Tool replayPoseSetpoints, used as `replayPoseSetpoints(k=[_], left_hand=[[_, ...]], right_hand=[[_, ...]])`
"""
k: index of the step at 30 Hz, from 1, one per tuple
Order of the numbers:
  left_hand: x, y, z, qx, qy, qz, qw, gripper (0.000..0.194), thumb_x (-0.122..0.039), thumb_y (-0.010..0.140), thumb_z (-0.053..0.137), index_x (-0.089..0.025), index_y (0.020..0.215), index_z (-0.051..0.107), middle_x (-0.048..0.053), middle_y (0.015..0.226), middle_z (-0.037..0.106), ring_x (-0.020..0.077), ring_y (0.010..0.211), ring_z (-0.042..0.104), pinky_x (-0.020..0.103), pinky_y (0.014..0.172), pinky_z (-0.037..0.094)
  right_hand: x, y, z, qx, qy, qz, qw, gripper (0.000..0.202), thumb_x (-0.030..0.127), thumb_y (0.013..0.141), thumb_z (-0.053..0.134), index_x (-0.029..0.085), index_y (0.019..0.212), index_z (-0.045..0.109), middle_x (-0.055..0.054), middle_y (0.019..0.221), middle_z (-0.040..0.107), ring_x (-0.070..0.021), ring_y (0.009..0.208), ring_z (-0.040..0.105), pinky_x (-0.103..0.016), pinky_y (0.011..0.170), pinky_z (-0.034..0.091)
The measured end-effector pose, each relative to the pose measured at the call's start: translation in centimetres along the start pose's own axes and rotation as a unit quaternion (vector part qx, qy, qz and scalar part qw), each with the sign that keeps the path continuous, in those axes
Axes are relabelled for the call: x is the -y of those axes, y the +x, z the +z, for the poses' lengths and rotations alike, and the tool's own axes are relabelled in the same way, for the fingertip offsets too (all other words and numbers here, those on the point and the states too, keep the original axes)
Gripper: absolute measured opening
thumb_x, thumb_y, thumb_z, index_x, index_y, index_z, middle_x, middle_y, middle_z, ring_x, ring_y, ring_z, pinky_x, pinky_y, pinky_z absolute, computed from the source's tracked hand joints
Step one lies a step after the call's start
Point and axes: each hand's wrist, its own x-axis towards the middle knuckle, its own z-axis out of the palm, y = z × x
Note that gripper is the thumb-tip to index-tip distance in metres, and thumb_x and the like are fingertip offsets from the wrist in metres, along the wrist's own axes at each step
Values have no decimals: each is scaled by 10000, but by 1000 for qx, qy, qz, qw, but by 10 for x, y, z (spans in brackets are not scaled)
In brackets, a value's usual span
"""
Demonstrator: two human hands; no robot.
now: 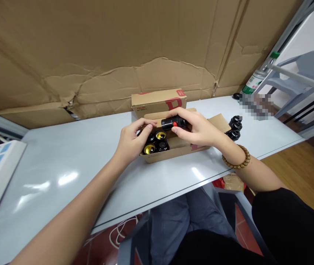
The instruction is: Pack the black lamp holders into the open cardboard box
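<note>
My right hand [194, 127] grips a black flashlight-like cylinder [168, 123] with a red spot on its side, held level over an open cardboard box [162, 156]. At the box's left end, my left hand [134, 140] has its thumb and forefinger nearly together; whether anything is between them is hidden. Several black cylinders stand in the left part of the box, two of them with yellow inner rings, such as the yellow-ringed cylinder [149, 149]. Bare cardboard shows in the box's middle, partly under my right hand.
Behind stands a closed cardboard box [152, 101] with red print. More black cylinders [234, 129] are at the right, beside the open flap. A green-capped bottle [253, 81] is at the back right, a white device [0, 176] at the far left of the table [90, 154].
</note>
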Motion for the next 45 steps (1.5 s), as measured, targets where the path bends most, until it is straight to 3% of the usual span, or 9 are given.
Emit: replayPoseSetpoints(k=[8,12,16,22,34,40,45], left_hand=[[-2,-1,-1,2,3,0,1000,270,-455,947,582,-240,966,744,50,1139,821,285,1038,744,419,983,576],[-2,-1,-1,11,-1,4,1000,266,-439,949,573,-234,970,742,59,1191,814,291,1098,739,428,1013,577],[-1,0,-1,6,2,6,1000,255,-426,944,575,-235,961,743,59,1177,816,290,1088,743,424,1004,584],[-1,-1,0,2,-8,8,1000,244,-418,956,582,-232,956,740,63,1156,817,289,1073,744,437,1016,575],[-2,-1,-1,6,-7,15,1000,272,-424,950,585,-212,975,754,66,1163,818,273,1052,741,390,972,560],[-2,-1,-1,1,-7,7,1000,285,-454,953,590,-220,964,753,56,1164,822,280,1051,743,396,971,559],[-1,-1,-1,6,-11,13,1000,272,-440,955,595,-221,976,754,67,1183,819,291,1092,745,414,997,561]], right_hand=[[-3,1,-1,-10,30,-15,999,307,423,1051,551,198,1233,654,-70,1145,777,-207,942,687,-352,893,507],[-1,1,-2,-25,4,-12,1000,243,329,1003,531,213,1140,694,-42,1046,788,-201,905,689,-335,847,501],[2,-1,-2,-44,-18,19,999,214,343,940,574,213,1039,711,-19,898,752,-179,774,629,-312,741,465],[0,-1,-4,-13,6,31,999,339,449,1004,596,203,1228,663,-44,1032,752,-202,869,657,-338,821,470],[1,-3,-2,29,40,-13,999,313,279,961,599,193,1259,641,-31,1046,742,-167,828,633,-304,793,486],[-3,-2,-4,31,56,-22,998,328,399,1055,569,186,1295,639,-80,1196,753,-219,1029,685,-350,923,503],[-2,0,-4,12,22,-49,999,238,291,1005,524,194,1140,695,-40,1024,775,-189,887,666,-331,850,495]])
